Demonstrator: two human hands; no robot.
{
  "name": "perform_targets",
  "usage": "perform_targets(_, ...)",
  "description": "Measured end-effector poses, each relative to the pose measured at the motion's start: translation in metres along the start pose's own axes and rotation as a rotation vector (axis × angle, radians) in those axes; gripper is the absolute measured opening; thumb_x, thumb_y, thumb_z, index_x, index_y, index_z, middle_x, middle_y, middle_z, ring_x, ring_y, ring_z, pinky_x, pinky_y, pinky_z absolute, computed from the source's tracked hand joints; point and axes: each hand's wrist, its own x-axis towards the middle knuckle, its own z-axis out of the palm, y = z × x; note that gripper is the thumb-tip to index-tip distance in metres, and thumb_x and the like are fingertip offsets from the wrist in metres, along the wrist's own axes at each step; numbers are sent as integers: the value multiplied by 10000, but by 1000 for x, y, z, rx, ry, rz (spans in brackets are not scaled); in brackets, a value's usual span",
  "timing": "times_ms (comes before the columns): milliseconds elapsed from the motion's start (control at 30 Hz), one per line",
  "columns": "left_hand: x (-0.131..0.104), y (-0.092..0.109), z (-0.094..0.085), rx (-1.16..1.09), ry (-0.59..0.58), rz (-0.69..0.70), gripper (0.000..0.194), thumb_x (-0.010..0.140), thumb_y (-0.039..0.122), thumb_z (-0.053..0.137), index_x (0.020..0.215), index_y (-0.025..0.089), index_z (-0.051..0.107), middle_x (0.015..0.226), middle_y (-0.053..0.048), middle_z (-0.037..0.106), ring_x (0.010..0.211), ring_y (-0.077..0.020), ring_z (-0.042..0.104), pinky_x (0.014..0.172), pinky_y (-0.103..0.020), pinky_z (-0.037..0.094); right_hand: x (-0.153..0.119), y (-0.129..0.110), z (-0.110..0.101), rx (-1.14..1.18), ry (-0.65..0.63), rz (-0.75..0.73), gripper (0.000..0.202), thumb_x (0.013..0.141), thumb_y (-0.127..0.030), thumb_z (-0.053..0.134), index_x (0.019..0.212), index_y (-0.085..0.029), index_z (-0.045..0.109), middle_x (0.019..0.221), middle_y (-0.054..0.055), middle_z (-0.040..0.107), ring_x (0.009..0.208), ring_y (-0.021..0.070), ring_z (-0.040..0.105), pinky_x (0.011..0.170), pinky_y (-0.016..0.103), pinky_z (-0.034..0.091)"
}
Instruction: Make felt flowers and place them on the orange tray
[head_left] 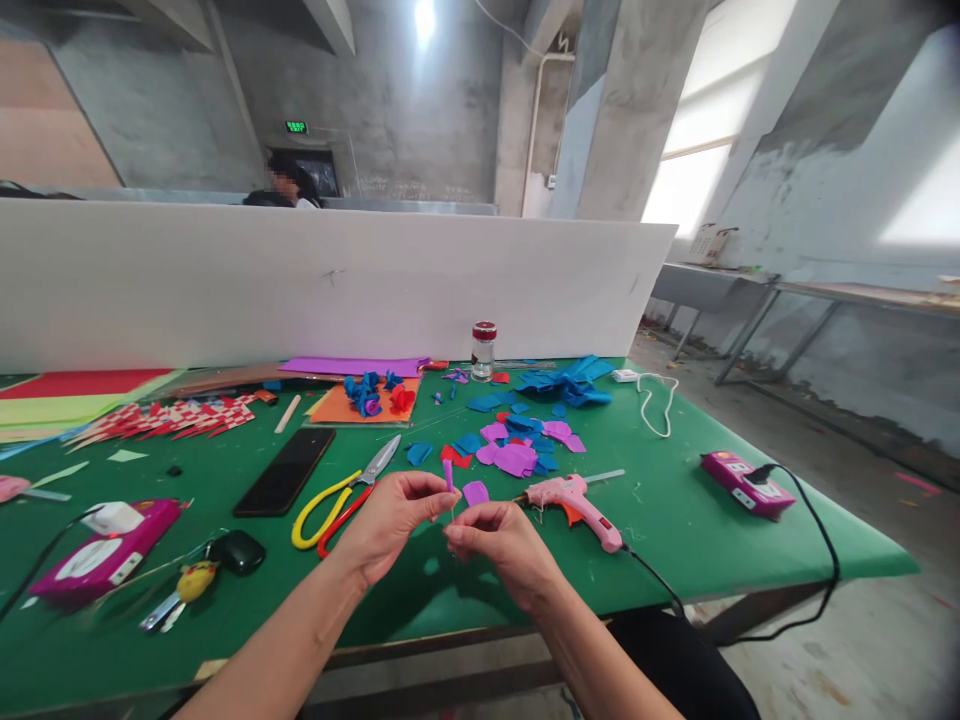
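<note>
My left hand pinches a small rolled strip of purple paper between thumb and fingertips. Close against it, my right hand has thumb and forefinger pressed together on what looks like a thin wire or stem, too fine to make out fully. A purple paper petal shows just beyond my right fingers; I cannot tell whether it is touched. To the right lies a pink glue gun with a glue stick in its back. Scissors with yellow and red handles rest left of my left hand.
Loose purple petals and crumpled blue paper lie beyond my hands. Finished-looking blue paper flowers, a lidded jar, a phone and purple power strips share the green tabletop. A white board stands behind.
</note>
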Motion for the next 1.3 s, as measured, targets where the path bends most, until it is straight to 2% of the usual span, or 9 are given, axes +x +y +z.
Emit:
perform_targets(233,2,1,6,-34,1,18,207,606,294,850,616,145,707,601,9,607,620,-99,513,609,-217,412,1,0,-2,28,-8,28,214,635,-324,831,664,-135,737,589,20,663,510,85,516,550,230,367)
perform_targets(433,7,-2,-5,-58,-70,-36,254,642,330,833,797,142,759,712,-31,683,580,-80,497,579,-208,409,2,3,-5,81,10,40,223,633,-334,837,670,-139,735,584,15,664,499,84,518,523,224,343)
perform_targets(667,8,-2,-5,-133,-18,-54,293,603,379,852,673,116,744,651,-41,658,559,-77,500,534,-197,400,0,0,-4,90,-17,92,250,600,-344,855,659,-132,737,571,14,658,487,77,519,520,219,352)
perform_targets(933,9,-1,-4,-122,-1,-47,304,580,384,862,648,113,743,639,-41,656,548,-75,492,520,-201,383,1,4,-5,120,-57,99,239,593,-333,862,657,-138,740,606,23,677,493,72,526,533,220,383)
perform_targets(1067,7,-1,-3,-122,-15,-63,324,622,422,831,687,114,752,638,-47,655,580,-94,520,541,-208,393,1,2,-5,134,-34,94,245,595,-339,861,675,-136,748,598,21,675,509,81,542,535,218,388)
perform_targets(1200,4,-2,0,-69,-57,-67,271,617,359,847,741,134,761,633,-20,652,559,-78,491,558,-205,389,1,-2,-4,168,-9,102,270,582,-359,865,678,-136,746,583,15,667,494,77,533,534,217,395)
perform_targets(1300,2,-2,3,-54,-38,-62,230,598,325,857,704,149,753,622,-4,648,557,-77,479,556,-205,381,1,-3,-4,172,-14,107,277,575,-360,869,677,-135,744,583,15,666,497,80,538,538,219,402)
